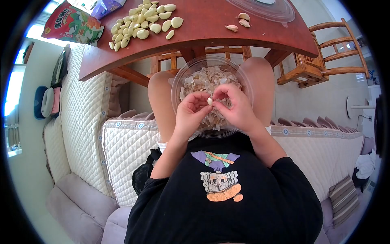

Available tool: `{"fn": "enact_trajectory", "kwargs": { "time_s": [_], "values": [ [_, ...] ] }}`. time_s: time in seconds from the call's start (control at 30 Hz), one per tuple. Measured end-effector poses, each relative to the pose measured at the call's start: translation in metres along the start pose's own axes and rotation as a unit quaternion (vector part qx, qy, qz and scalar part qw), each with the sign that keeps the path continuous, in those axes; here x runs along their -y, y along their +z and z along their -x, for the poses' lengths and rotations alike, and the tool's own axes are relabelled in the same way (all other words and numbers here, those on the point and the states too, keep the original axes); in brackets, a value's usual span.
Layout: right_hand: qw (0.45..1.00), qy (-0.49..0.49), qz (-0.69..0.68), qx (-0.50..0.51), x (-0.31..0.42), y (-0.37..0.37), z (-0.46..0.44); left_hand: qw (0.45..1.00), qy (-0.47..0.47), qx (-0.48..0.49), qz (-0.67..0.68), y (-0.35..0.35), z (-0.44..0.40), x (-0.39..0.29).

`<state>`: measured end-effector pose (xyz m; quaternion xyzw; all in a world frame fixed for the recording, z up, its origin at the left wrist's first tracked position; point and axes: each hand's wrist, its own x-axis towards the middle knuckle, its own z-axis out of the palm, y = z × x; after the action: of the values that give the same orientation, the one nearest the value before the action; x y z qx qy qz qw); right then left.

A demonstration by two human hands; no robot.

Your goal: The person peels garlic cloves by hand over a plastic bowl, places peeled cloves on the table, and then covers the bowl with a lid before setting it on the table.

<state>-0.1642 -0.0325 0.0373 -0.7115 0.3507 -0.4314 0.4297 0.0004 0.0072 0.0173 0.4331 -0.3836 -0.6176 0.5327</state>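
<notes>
Logging from the remote station: I have the left grip [193, 113] and the right grip [235, 107] meeting over the bowl, thumb and fingertips of each closed on one small pale garlic clove [210, 101]; the fingers hide part of it, so I cannot tell whether any skin clings there. Below the hands, a round clear plastic bowl [211, 61] sits between the person's thighs, holding a thick layer of dry, papery garlic skins [207, 79]. Past the bowl stands a reddish-brown wooden table [203, 32]. On its left part I note a heap of peeled garlic cloves [140, 22], creamy yellow, a few lying loose at the heap's near edge. Just beside the heap, at the left end, is a red-and-green printed pouch [73, 25], with a purple bag [106, 7] behind it. Right of the heap, well apart, lie three unpeeled cloves [244, 23], and near them a round clear plastic lid [268, 14], cut off by the frame's top. Outermost: a wooden chair [304, 70] at right, and a quilted white sofa cover [126, 142] on both sides of the person.
</notes>
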Motion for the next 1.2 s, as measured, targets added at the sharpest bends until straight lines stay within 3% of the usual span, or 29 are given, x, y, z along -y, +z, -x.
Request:
{"fn": "enact_trajectory", "kwargs": {
  "time_s": [0.67,0.77,0.83,0.9,0.97,1.2],
  "values": [
    [0.999,0.005,0.037,0.027,0.006,-0.002,-0.001,0.945,0.18,-0.022,-0.272,0.003,0.001,-0.006],
    [1.0,0.009,0.012,0.022,0.003,-0.001,0.0,0.983,0.11,-0.031,-0.144,0.003,0.0,0.0],
    [0.999,0.013,-0.046,0.007,-0.002,0.003,0.003,0.999,0.015,-0.029,-0.007,-0.001,-0.001,-0.004],
    [0.991,0.017,-0.133,-0.018,-0.008,0.007,0.005,0.993,-0.047,-0.017,0.107,-0.005,-0.003,-0.007],
    [0.991,0.011,-0.132,-0.024,-0.013,0.006,0.005,0.977,-0.077,0.004,0.197,-0.008,-0.005,-0.007],
    [0.997,0.02,0.0,-0.069,-0.018,-0.01,-0.006,0.951,-0.122,0.05,0.278,-0.015,-0.007,-0.005]
  ]
}}
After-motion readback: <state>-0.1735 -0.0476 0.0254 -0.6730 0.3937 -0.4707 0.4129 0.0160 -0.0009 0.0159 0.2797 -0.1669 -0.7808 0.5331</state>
